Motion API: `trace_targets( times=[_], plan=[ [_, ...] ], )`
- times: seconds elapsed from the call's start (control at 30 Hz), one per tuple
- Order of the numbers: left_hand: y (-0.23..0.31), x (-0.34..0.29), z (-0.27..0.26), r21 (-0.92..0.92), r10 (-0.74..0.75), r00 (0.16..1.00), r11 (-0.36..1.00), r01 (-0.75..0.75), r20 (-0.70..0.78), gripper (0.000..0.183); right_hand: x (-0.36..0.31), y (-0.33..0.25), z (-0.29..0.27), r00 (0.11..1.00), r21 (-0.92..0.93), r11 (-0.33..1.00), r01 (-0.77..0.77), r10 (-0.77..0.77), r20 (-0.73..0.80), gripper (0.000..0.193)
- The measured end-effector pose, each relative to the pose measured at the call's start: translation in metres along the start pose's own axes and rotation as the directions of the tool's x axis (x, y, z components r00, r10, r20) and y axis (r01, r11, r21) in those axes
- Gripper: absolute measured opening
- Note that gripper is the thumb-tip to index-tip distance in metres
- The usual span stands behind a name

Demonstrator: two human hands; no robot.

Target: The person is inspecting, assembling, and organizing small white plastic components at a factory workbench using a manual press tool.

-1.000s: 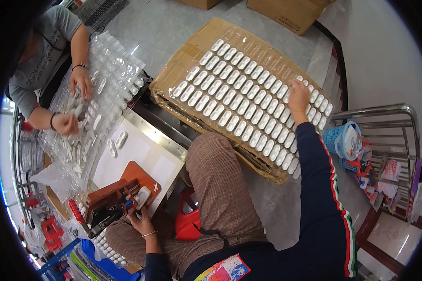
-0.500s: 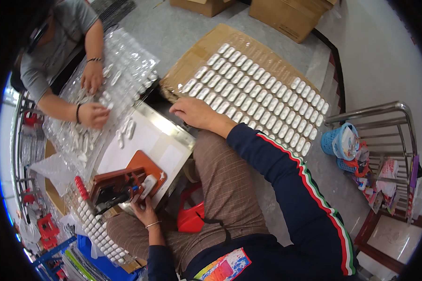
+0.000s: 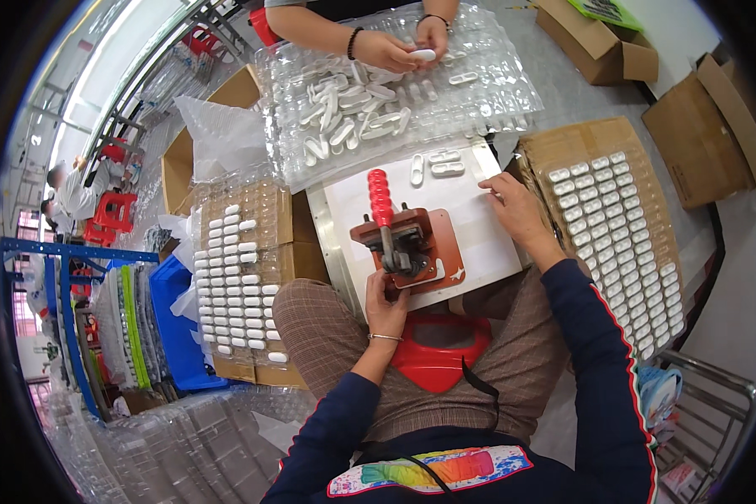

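Observation:
In front of me a hand press (image 3: 403, 244) with a red-gripped lever (image 3: 380, 197) stands on a white-papered board (image 3: 344, 197). My left hand (image 3: 385, 309) is at the near edge of its orange-brown base, fingers bent together; what they hold there is hidden. Over the board's right edge hovers my right hand (image 3: 517, 210), fingers extended and apart, holding nothing. It is nearest to a few small oval white plastic pieces (image 3: 447, 170) lying at the board's far side.
Across the board, a co-worker's hands (image 3: 386, 52) hold a white oval piece (image 3: 425, 55) above a heap of similar pieces (image 3: 357, 101) on clear plastic trays. Filled trays (image 3: 622, 235) sit on cardboard at right and left (image 3: 235, 286). A red stool (image 3: 441, 357) is between my legs.
My right hand has moved from the edge of the right-hand tray to over the board. My left hand stays at the press. The view has swung, showing more of the left side.

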State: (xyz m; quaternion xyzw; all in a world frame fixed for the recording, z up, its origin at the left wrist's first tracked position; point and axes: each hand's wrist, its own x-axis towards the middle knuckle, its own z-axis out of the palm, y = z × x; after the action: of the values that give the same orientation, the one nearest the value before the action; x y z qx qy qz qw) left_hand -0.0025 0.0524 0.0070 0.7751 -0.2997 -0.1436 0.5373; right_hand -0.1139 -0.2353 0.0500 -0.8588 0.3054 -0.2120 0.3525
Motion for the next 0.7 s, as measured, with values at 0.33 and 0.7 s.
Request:
trace_targets(
  times=[0.33,0.7],
  plan=[
    [0.011,-0.001,-0.001,0.038,-0.055,0.998,0.998,0.054,0.026,0.045,0.046,0.003,0.051,0.990,-0.238,0.968,0.077,-0.101,-0.093,0.019],
    [0.006,0.001,0.000,0.053,-0.027,0.999,0.998,0.028,-0.017,0.044,-0.007,-0.010,0.031,0.985,-0.065,0.990,0.122,-0.129,-0.111,0.016]
  ],
)
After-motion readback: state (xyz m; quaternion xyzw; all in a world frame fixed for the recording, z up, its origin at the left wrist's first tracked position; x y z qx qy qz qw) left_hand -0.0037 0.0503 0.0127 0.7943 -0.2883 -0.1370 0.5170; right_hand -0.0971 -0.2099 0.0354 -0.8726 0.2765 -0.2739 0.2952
